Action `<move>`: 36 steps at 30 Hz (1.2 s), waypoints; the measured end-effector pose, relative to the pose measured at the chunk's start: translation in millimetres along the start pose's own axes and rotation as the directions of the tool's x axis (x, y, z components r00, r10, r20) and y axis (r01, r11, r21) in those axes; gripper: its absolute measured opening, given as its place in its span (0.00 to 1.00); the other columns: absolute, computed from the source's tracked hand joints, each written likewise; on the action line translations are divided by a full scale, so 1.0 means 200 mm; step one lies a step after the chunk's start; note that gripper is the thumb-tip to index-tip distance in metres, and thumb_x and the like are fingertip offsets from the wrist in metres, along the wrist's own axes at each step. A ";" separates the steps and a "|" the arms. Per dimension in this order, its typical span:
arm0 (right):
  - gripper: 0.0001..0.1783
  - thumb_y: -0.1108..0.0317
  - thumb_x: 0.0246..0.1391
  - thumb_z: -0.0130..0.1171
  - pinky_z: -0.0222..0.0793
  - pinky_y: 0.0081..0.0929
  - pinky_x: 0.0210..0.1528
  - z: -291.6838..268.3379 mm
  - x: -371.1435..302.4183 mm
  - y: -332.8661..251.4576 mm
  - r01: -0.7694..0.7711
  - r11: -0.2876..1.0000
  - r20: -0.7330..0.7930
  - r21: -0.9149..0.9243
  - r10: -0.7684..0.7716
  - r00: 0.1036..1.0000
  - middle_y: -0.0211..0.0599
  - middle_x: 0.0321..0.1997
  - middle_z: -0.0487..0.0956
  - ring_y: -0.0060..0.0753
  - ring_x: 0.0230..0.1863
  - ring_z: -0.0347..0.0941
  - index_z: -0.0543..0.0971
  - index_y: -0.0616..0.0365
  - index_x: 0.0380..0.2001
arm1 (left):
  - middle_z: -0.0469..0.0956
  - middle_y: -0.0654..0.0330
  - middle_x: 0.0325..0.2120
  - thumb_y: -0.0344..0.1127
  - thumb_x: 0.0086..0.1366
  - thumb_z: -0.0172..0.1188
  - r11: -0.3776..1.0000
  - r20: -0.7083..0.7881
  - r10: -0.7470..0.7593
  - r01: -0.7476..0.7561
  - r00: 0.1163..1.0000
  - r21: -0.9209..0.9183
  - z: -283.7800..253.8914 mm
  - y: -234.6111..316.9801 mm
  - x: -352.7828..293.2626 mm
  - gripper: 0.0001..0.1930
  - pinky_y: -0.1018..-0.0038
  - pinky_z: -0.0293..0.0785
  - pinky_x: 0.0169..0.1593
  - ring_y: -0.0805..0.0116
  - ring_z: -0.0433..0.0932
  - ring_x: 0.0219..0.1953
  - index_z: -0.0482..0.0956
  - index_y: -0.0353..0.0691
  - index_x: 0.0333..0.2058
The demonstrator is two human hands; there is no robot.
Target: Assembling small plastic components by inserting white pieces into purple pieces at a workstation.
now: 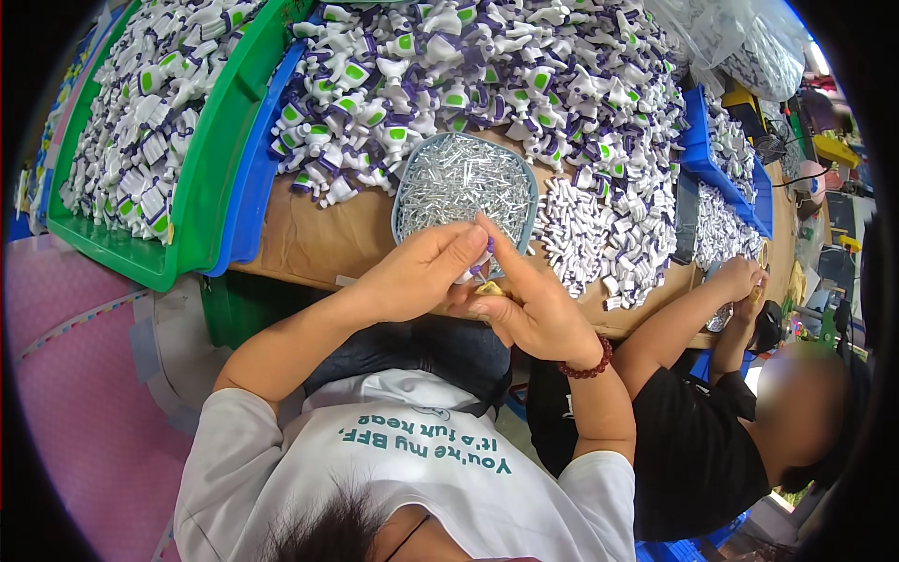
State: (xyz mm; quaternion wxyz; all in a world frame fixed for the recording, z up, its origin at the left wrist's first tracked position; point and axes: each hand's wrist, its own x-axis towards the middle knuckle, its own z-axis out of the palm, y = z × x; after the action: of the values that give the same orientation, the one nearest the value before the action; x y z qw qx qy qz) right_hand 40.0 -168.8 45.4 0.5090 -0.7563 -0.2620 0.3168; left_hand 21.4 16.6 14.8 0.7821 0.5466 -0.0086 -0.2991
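Pinched in the fingers of my left hand [426, 272] is a small white and purple plastic part [489, 247], mostly covered by the fingers. My right hand [534, 298] meets it from the other side, its fingers bent inward at the part. A yellow cover [489, 289] is on one of the right hand's fingertips. What the right fingertips grip is too small and hidden to tell. Just beyond both hands stands a grey-blue tub [397, 208] full of short shiny metal pins [464, 178]. A dark red bead bracelet [590, 362] circles my right wrist.
A large heap of white, purple and green plastic pieces [524, 66] covers the back of the brown table [309, 229]. Small white pieces [571, 225] lie right of the tub. A green crate [201, 159] stands left. At right, another person [674, 412] works beside a blue tray [698, 131].
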 end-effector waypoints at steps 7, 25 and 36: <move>0.34 0.70 0.45 0.64 0.67 0.17 0.30 0.01 0.01 0.05 0.049 0.991 -0.098 0.127 -0.036 0.994 0.36 0.26 0.80 0.17 0.24 0.71 0.64 0.56 0.58 | 0.68 0.66 0.18 0.51 0.69 0.37 0.983 0.009 0.098 -0.099 0.995 0.153 -0.01 -0.03 -0.03 0.24 0.81 0.63 0.24 0.80 0.65 0.19 0.71 0.35 0.32; 0.25 0.74 0.42 0.64 0.71 0.18 0.34 0.06 0.05 0.07 0.182 0.983 -0.184 -0.036 -0.186 0.965 0.44 0.32 0.81 0.24 0.31 0.78 0.74 0.61 0.48 | 0.66 0.65 0.15 0.50 0.69 0.34 0.940 -0.120 0.245 -0.206 0.962 0.271 0.02 -0.15 -0.08 0.24 0.78 0.61 0.20 0.78 0.65 0.16 0.69 0.34 0.29; 0.21 0.72 0.55 0.53 0.56 0.08 0.17 0.02 0.06 0.09 -0.059 0.853 -0.071 0.519 0.112 0.991 0.28 0.23 0.75 0.10 0.17 0.62 0.69 0.58 0.53 | 0.66 0.68 0.14 0.55 0.68 0.34 0.957 -0.091 -0.052 0.024 0.995 -0.288 0.02 -0.07 -0.02 0.25 0.85 0.57 0.15 0.83 0.62 0.13 0.70 0.40 0.27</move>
State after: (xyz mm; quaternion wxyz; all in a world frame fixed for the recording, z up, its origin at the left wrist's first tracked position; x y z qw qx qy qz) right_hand 45.5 -164.0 25.5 0.6907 -0.6179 -0.1082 0.3599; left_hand 9.1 11.7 5.6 0.8465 0.4417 0.0833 -0.2852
